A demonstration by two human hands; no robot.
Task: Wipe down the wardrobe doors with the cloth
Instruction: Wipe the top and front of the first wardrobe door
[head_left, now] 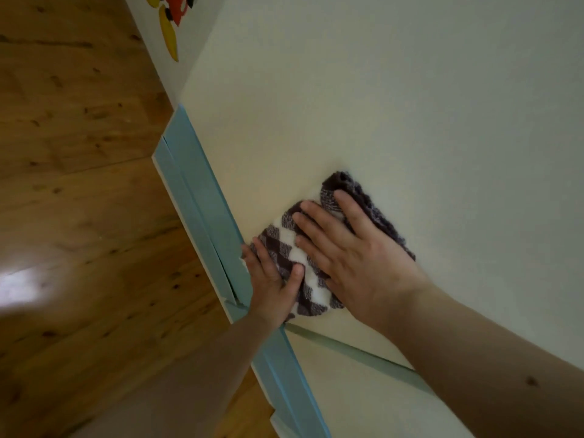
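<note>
Head view: both hands on a checked cloth [303, 263], dark grey & white, pressed flat vs. a pale cream wardrobe door [363, 105]. Right hand [350, 257] lies spread wide over the cloth's upper part, fingers fanned, palm down, not gripping, just pushing it onto the door. Left hand [271, 286] sits at the cloth's lower-left corner, thumb laid over the fabric, other fingers at the edge next to the blue trim [202, 197]; can't tell if it pinches the cloth or only pins it. Cloth is bunched at its top end, w/ a dark fold sticking out past the right hand's fingertips. Blue trim runs along the door's edge, slanting across the shot. A thin greenish gap [354, 350] below the hands separates this door from the next panel. Wood floor [79, 184] w/ knots fills the left side, glare patch low left. Top left: a red & yellow sticker [170, 23] on the white surface, partly cut off.
</note>
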